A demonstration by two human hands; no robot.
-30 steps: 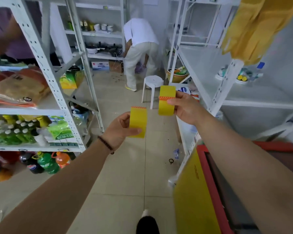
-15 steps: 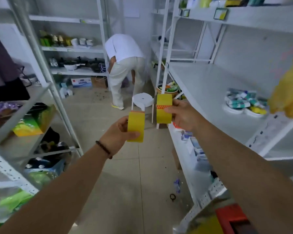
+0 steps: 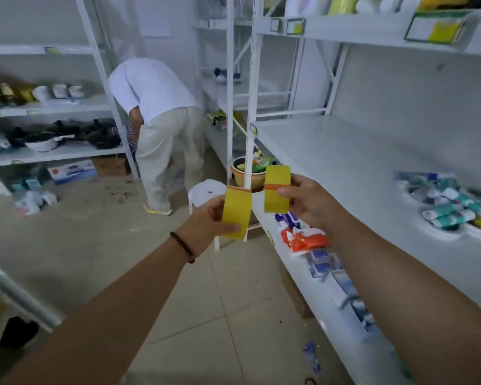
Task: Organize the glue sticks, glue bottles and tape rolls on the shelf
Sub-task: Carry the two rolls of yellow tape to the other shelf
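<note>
My left hand [image 3: 206, 220] grips a yellow tape roll [image 3: 236, 209], seen edge-on, out in front of me over the aisle. My right hand [image 3: 307, 200] grips a second yellow tape roll [image 3: 277, 190] with an orange strip across it, a little higher and to the right. Both rolls hang beside the near corner of the white shelf [image 3: 353, 168] on my right. On that shelf, at the far right, white plates [image 3: 442, 232] hold several teal and white glue sticks or tubes [image 3: 450, 207].
A white upright post [image 3: 250, 107] stands just behind the two rolls. A person in white [image 3: 161, 129] bends over in the aisle behind a white stool [image 3: 206, 191]. Packets [image 3: 303, 237] lie on the lower right shelf. More shelving [image 3: 53, 107] lines the left side.
My view has swung up and to the right, bringing the right shelf and its plates closer. Both hands keep their tape rolls, held at about the same spacing.
</note>
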